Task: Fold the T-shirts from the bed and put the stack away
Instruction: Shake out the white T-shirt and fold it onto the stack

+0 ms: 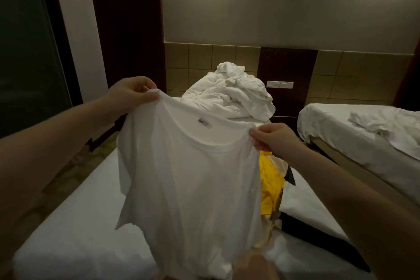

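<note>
Head view, looking down over a bed (68,241) with a white sheet: both arms reach forward and hold up a white T-shirt (188,188) by its shoulders, so that it hangs above the middle of the bed with its neckline toward the camera and a small label showing inside the collar. The left hand (134,93) is closed on the shirt's left shoulder seam, thumb and fingers pinching the cloth. The right hand (272,137) pinches the right shoulder in the same way, held a little lower, so the shirt hangs tilted. Its hem drops toward the near edge of the bed, where it goes out of sight.

Behind the shirt, toward the right edge of the bed, lies a heap of other clothes: a yellow garment (270,188) shows most, with cream cloth (268,236) under it and dark fabric (318,232) spread beside it. At the far end of the bed sits a crumpled pile of white bedding (234,95). A second bed (363,134) stands to the right, apart from the first, with a small rumpled white cloth (368,123) on it. A tiled wall (354,75) runs behind both beds.
</note>
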